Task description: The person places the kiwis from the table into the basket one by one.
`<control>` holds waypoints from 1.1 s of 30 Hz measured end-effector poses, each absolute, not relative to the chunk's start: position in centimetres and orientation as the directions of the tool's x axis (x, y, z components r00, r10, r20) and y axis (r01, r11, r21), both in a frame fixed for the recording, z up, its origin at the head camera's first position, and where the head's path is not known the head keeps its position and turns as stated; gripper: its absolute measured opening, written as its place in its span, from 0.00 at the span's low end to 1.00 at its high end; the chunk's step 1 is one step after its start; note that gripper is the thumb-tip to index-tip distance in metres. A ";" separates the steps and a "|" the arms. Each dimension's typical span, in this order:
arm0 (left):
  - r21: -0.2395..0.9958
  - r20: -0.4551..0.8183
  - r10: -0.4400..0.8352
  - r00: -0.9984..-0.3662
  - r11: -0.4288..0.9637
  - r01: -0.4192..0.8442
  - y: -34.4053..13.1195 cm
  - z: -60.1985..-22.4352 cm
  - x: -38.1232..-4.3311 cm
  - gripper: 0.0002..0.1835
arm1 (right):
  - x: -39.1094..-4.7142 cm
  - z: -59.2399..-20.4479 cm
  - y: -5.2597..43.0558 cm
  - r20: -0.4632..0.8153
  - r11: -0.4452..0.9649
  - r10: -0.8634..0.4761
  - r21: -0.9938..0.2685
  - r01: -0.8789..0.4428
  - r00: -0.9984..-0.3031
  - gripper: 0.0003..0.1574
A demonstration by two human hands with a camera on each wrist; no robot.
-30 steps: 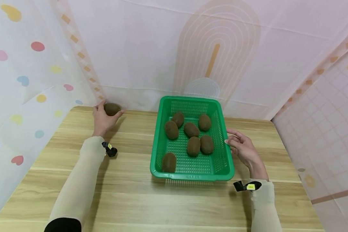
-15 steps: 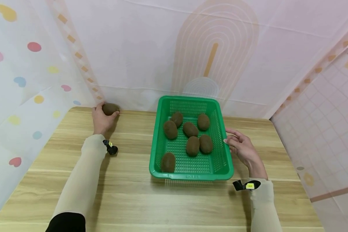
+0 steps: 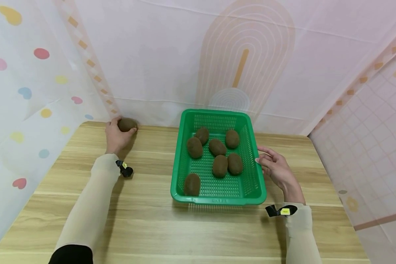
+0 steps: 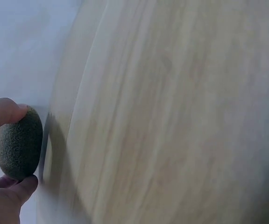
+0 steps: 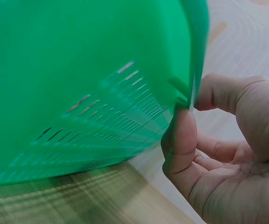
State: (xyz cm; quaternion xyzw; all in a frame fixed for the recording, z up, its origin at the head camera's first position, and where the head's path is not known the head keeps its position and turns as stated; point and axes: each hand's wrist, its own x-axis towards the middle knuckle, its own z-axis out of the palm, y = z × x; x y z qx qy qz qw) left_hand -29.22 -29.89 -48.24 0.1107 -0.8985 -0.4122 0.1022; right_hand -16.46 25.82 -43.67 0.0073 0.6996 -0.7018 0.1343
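Observation:
At the table's back left corner my left hand (image 3: 116, 135) holds a brown kiwi (image 3: 127, 124) between thumb and fingers. The left wrist view shows the fuzzy kiwi (image 4: 20, 144) pinched at its two ends, close to the table edge. My right hand (image 3: 278, 170) grips the right rim of a green plastic basket (image 3: 217, 201). Seen from the right wrist, thumb and index finger pinch that rim (image 5: 197, 56) from above and below. Several kiwis lie spread inside the basket, one of them (image 3: 192, 184) alone at the front left corner.
The wood-grain table (image 3: 145, 227) ends at a pale patterned curtain (image 3: 151, 73) behind the basket. Patterned sheets also hang at the left (image 3: 29, 121) and right (image 3: 373, 146). Each wrist wears a black strap with a small device.
The left thumb has closed in against the kiwi, which stays in nearly the same spot. The right hand and the basket have not moved visibly.

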 end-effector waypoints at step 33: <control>0.848 0.234 -0.156 -0.960 0.515 0.123 -25.3 -44.1 -26.6 0.41 | -16.4 -43.6 25.8 -0.194 -0.003 -0.182 -0.980 0.197 -0.964 0.38</control>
